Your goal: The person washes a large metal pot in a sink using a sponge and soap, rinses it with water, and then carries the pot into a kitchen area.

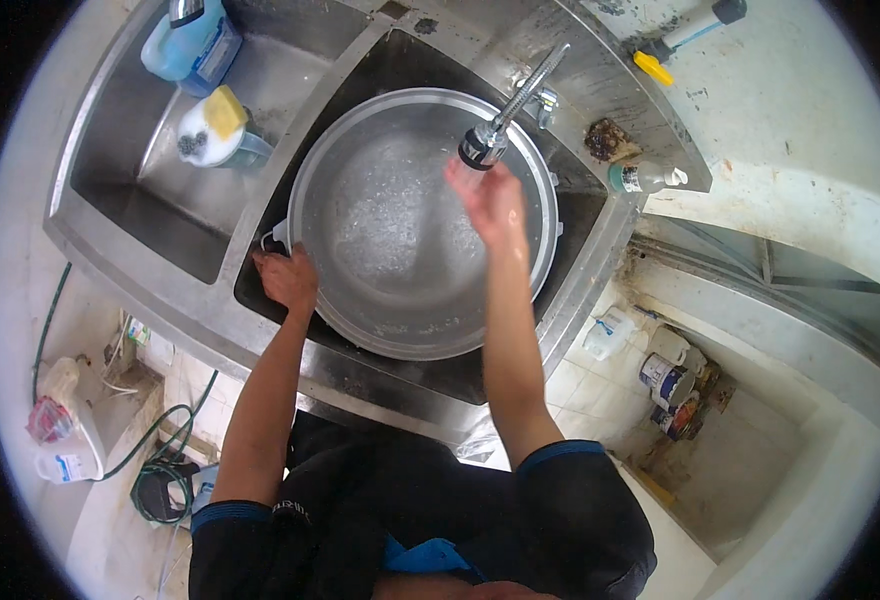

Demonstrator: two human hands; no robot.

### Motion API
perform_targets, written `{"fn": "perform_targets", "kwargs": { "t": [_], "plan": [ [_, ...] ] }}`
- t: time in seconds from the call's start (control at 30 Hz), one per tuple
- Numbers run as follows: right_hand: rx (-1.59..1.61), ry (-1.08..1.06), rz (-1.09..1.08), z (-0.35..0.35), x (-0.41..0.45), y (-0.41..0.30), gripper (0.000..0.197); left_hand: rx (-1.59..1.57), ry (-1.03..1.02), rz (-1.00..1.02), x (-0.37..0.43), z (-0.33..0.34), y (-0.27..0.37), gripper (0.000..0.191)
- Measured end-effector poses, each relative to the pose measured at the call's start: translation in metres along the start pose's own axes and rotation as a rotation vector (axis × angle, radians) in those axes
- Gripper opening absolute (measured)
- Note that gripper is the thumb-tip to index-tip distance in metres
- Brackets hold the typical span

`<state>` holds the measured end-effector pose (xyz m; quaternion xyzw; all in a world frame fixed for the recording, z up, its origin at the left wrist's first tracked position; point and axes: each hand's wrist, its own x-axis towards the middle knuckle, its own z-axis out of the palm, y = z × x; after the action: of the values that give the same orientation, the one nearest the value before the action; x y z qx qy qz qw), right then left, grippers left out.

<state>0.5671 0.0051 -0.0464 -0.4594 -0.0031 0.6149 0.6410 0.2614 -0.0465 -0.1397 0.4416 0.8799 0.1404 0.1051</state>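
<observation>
A large round aluminium pot (414, 349) sits in the right basin, with rippling water inside it. My left hand (288, 281) grips the pot's left side beside the handle, its thumb at the rim. Over the pot's far right part, a chrome pull-down faucet spray head (483, 142) hangs from a spring hose. Just below its black nozzle is my right hand (498, 202), wet, with the fingers in the stream. The nozzle partly hides those fingers, and no object shows in them.
In the left basin (185, 217) stand a blue-liquid jug (192, 52) and a foamy container (211, 142) with a yellow sponge (225, 112) and a metal scourer (192, 144). A pump bottle (646, 178) lies on the right ledge. Cans (667, 379) sit on the floor at right, a green hose (177, 450) at left.
</observation>
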Motion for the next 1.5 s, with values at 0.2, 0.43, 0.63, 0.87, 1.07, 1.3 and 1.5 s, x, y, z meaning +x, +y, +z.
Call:
{"fn": "perform_targets", "kwargs": {
  "t": [0.2,0.43,0.63,0.87,1.07,1.3,1.5],
  "plan": [
    [-2.008,0.209,-1.399,-0.029,0.031,-0.115,0.058,-0.048,-0.143,-0.051,-0.002,-0.011,0.019,0.06],
    [-2.143,-0.17,-1.384,-0.077,0.107,-0.161,0.04,-0.031,-0.031,0.023,-0.003,-0.013,0.024,0.057],
    [-1.375,0.457,-1.099,-0.067,0.074,-0.103,0.031,0.022,-0.03,0.05,0.003,0.0,0.004,0.061],
    [-1.885,0.704,-0.516,-0.174,0.01,-0.032,0.047,-0.047,-0.143,-0.196,0.012,-0.034,0.022,0.061],
    [-1.816,0.503,-0.304,-0.199,0.035,-0.083,0.052,-0.257,-0.55,-0.054,0.016,-0.059,0.026,0.055],
    [-2.062,0.038,0.137,-0.159,0.047,-0.12,0.059,-1.102,-0.984,-0.4,0.037,-0.208,0.076,0.018],
    [-2.005,-0.064,0.309,-0.07,-0.026,-0.163,0.075,-1.561,-1.121,-0.371,0.042,-0.364,0.15,0.035]
  ]
}}
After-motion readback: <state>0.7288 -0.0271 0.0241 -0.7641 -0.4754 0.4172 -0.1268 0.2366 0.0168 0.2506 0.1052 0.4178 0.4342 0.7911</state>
